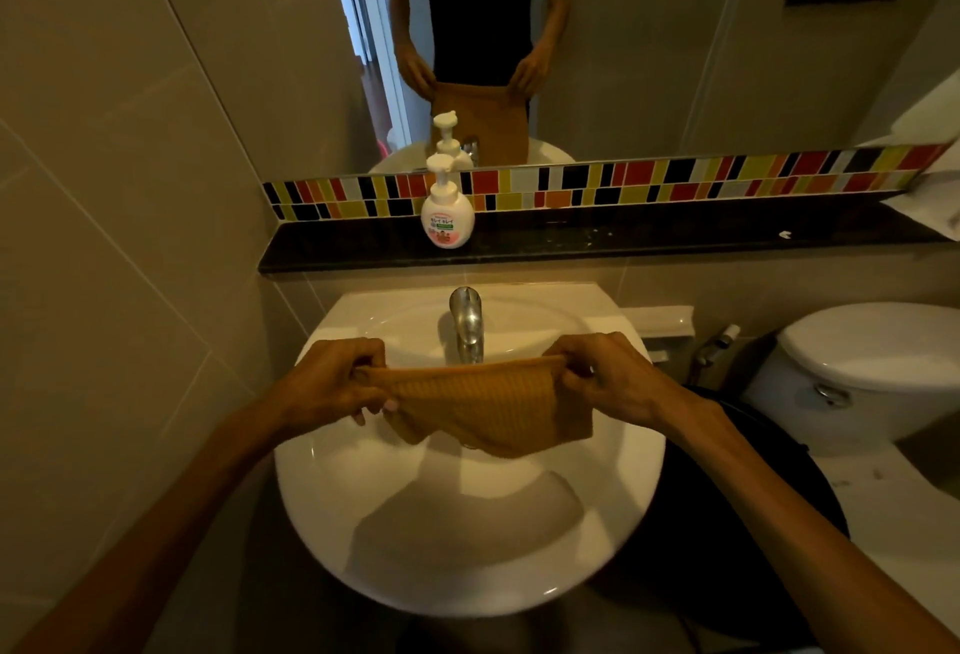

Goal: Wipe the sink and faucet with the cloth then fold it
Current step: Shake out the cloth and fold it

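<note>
An orange-brown ribbed cloth (483, 406) hangs stretched between my two hands above the white round sink (467, 539). My left hand (332, 378) pinches its left top corner and my right hand (608, 375) pinches its right top corner. The cloth's lower edge droops over the basin and hides the drain. Behind the cloth stands the chrome faucet (467, 323), its spout tip just behind the cloth's upper edge.
A white soap pump bottle (447, 211) stands on the dark ledge (623, 237) below the mirror (571, 40). A white toilet tank (872, 367) sits to the right, with a dark bin (727, 523) between it and the sink. A tiled wall closes the left side.
</note>
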